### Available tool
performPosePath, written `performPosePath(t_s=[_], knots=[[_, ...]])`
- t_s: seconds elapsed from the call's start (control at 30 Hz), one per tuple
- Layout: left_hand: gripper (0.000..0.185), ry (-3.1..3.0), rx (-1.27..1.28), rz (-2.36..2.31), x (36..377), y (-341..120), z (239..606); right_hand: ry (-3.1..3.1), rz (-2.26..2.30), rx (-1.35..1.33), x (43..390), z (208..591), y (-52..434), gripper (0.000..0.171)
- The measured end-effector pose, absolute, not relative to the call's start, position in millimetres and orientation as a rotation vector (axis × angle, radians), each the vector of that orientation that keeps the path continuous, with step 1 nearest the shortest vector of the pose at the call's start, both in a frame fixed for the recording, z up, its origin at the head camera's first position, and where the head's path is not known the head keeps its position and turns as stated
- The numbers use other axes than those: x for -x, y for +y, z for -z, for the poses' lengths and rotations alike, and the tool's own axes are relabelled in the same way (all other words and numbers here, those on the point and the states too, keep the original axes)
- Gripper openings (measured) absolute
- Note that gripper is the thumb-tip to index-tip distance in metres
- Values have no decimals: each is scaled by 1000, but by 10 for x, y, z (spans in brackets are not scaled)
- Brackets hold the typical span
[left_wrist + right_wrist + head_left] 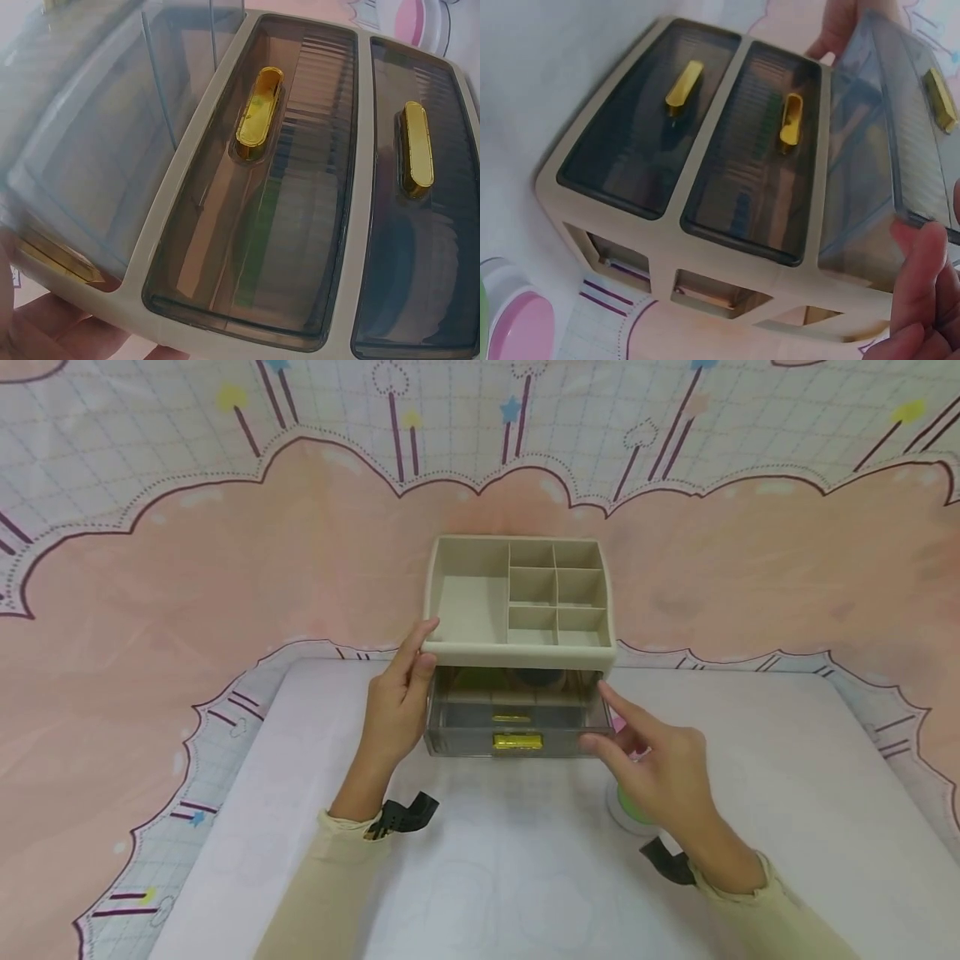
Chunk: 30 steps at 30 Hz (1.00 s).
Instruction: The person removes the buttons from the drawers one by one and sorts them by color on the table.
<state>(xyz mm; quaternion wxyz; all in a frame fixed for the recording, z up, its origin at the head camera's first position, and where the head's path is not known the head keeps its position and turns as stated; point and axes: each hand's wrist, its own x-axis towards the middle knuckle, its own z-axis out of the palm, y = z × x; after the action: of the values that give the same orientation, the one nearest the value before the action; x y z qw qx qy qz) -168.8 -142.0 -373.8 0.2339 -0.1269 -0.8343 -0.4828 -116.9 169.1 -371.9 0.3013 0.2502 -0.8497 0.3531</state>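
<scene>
Head view, from left to right: the left hand (397, 710) lies flat against the left side of a beige organizer (519, 647) that stands on a white tabletop (525, 860). Its fingers are straight and point up the wall, with the tips reaching the rim of the compartmented top tray. The organizer sits between the two hands, toward the far edge of the tabletop. Its top drawer (517, 714), smoky and see-through with a gold handle (517, 742), stands pulled out toward the person. The right hand (656, 768) meets the drawer's front right corner, forefinger stretched along the right side and thumb at the front lower edge, so the corner lies between them. The fingers look loosely straight rather than wrapped round it, though the contact is hard to read from here. Right wrist view shows a fingertip (922, 262) touching the corner of the pulled-out drawer, with two shut drawers below it. Just beside the right hand, partly hidden under it, lies a round green and white lid (628, 806).
</scene>
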Motion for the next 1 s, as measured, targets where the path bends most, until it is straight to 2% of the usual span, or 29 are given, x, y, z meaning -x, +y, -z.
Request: performPosePath(t_s=[0.4, 1.0], knots=[[46, -2282, 354, 1321, 1691, -1422, 3746, -2201, -939, -634, 1305, 3740, 1627, 59], [47, -2308, 333, 1310, 1685, -1411, 3731, -2183, -890, -532, 1297, 3776, 1548, 61]])
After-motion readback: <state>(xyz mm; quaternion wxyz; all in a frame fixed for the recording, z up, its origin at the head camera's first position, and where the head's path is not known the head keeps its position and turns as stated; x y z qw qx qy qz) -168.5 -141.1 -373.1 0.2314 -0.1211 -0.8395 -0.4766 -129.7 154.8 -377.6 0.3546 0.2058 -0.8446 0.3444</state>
